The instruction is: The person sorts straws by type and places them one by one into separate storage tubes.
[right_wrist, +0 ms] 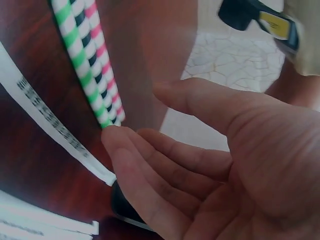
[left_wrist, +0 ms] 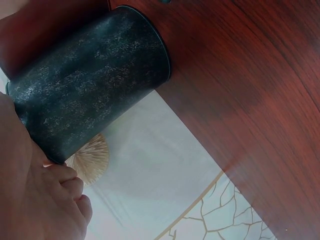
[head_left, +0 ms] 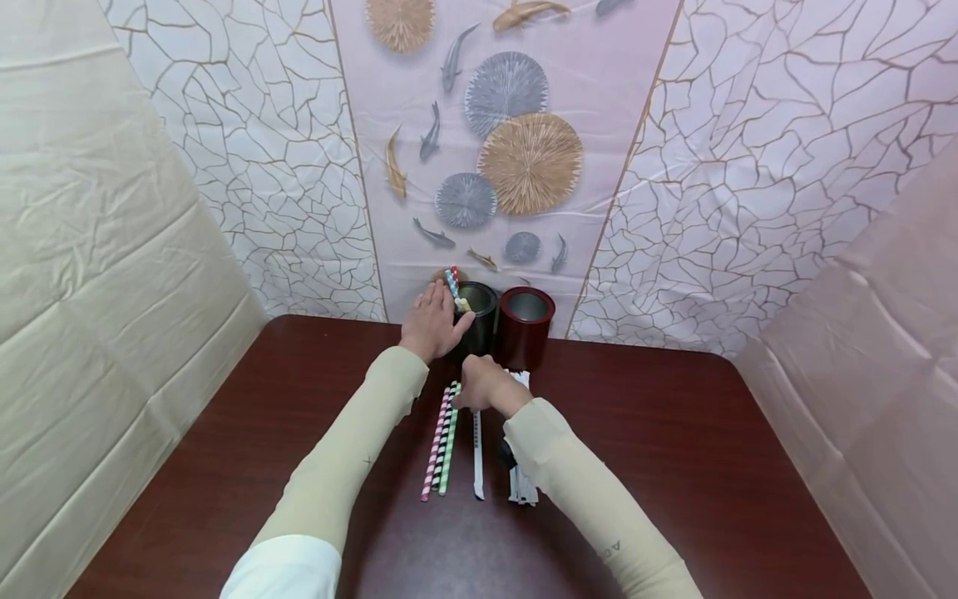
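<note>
My left hand (head_left: 432, 323) rests against the rim of a black canister (left_wrist: 90, 85), fingers fairly straight in the head view and thumb apart. Beside that hand, red and blue patterned straws (head_left: 452, 281) and pale yellow ones stick up at the canister's mouth. My right hand (head_left: 486, 384) is over the table with thumb and index finger apart and nothing between them. Its index fingertip overlaps the end of a green-striped straw (right_wrist: 80, 65); contact is unclear. Alongside lie a black-striped straw (right_wrist: 92, 57) and a pink-striped straw (right_wrist: 103, 57). A thin white printed strip (head_left: 477, 457) lies below that hand.
A dark red canister (head_left: 526, 324) stands right of the black one, near the table's back edge. More white strips (head_left: 524, 491) lie partly under the right forearm. Behind rises a patterned cloth wall (head_left: 464, 133). The dark wooden table (head_left: 674, 466) extends to both sides.
</note>
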### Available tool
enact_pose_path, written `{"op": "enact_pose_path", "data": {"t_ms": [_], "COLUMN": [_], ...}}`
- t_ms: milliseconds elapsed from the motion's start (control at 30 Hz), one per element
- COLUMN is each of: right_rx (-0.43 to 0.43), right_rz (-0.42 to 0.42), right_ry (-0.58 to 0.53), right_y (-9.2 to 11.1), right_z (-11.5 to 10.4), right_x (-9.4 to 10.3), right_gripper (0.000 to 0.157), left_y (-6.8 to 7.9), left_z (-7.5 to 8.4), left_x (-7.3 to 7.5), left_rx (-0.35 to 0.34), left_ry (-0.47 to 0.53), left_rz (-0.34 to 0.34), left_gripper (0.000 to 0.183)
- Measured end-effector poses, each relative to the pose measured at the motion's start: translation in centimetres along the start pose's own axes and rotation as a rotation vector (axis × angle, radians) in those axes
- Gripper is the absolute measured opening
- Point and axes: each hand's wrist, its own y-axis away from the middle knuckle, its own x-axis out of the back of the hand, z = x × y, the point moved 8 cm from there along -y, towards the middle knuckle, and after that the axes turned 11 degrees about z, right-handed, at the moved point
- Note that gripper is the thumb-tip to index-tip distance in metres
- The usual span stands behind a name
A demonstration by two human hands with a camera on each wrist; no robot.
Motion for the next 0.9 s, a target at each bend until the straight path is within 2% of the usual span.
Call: {"op": "enact_pose_path", "data": {"t_ms": [333, 467, 667, 900], "right_rx": [-0.081, -0.124, -0.133, -0.148], "right_rz": [0.050, 0.080, 0.122, 0.103], "right_ry": [-0.076, -0.089, -0.103, -0.106], "right_y": [-2.0, -1.3, -1.2, -2.6], "right_z": [2.7, 2.5, 2.7, 4.0], "right_x": [-3.1, -3.1, -3.6, -4.6], "right_gripper": [0.030, 0.026, 0.023, 0.021], "left_y": [-0.1, -0.2, -0.2, -0.2], "left_z": [-0.1, -0.1, 0.0, 0.0], "left_x": [-0.1, 0.0, 0.1, 0.0], "left_rx": [0.003, 0.007, 0.006, 0.005], "left_ry": [0.013, 0.014, 0.008, 0.006], "left_rz": [0.002, 0.003, 0.011, 0.005], "left_gripper": [0.084, 0.084, 0.084, 0.084]}}
